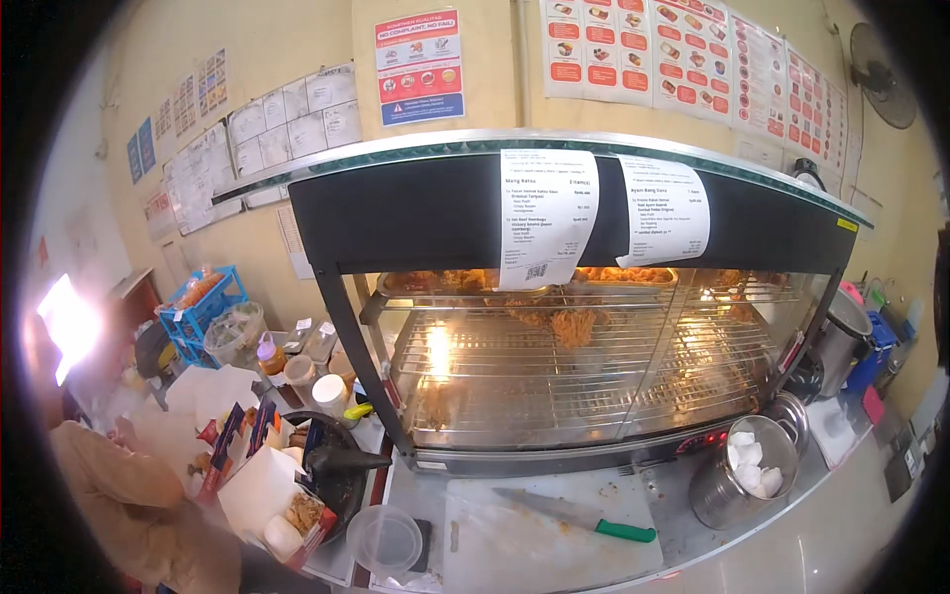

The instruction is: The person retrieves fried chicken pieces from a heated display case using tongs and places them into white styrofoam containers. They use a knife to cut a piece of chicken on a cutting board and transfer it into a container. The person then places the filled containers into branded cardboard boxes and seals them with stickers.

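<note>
Neither of my hands is in the picture. Straight ahead stands a glass-fronted food warmer point(564, 452) with a black frame and wire racks. Pieces of fried chicken point(572, 328) lie on a rack, and metal trays of fried food sit above. Two paper order slips point(547, 218) hang from its top edge. In front of it, a knife with a green handle point(625, 532) rests on a white cutting board point(554, 564) scattered with crumbs. Beside the board is a round clear plastic tub point(384, 540). A steel pot point(727, 505) with white wrapped lumps stands at the right.
At the left, a co-worker in a tan sleeve point(119, 495) is beside open food boxes point(262, 485) holding rice and chicken. Behind them are a sauce bottle point(269, 356), white-lidded jars point(331, 394) and a blue rack point(213, 307). A rice cooker point(841, 337) stands at the far right.
</note>
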### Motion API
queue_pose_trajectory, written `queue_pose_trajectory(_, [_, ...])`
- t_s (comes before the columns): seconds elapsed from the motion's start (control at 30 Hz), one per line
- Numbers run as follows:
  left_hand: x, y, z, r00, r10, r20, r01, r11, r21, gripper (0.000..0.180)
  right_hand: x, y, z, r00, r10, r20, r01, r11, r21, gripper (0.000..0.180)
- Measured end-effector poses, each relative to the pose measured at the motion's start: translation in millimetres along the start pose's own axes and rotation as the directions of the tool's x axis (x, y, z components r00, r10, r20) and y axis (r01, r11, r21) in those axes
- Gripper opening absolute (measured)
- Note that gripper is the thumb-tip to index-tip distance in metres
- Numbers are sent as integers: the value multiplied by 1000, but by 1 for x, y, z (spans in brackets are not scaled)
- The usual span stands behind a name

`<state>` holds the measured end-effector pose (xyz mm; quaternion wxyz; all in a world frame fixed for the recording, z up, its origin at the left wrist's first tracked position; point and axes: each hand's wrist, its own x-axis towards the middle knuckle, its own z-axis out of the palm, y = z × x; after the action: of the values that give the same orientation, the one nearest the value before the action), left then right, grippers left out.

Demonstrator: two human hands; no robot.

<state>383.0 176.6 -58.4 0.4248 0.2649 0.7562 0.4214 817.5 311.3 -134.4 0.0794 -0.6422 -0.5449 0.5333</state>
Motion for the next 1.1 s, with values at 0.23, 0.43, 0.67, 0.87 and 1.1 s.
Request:
queue_pose_trajectory(0.23, [-14,1,-19,944,-166,285,233,947,-221,44,68,-208,-36,495,-538,682,513,815,270,54])
queue_pose_trajectory(0.43, [-28,49,-21,941,117,317,46,885,-463,43,-10,-506,-75,-7,-902,-431,995,-50,90,21])
queue_pose_trajectory(0.67, [-61,60,8,966,233,113,-148,856,-496,28,-9,-617,-51,-44,-825,-563,998,-17,-53,20])
queue_pose_trajectory(0.87, [-90,51,-29,967,256,2,-209,794,-570,65,-29,-520,63,190,-825,-533,909,-57,413,3])
queue_pose_trajectory(1.1, [-76,77,-100,814,564,-139,-506,570,-648,109,-60,-359,210,17,-919,394,898,187,398,24])
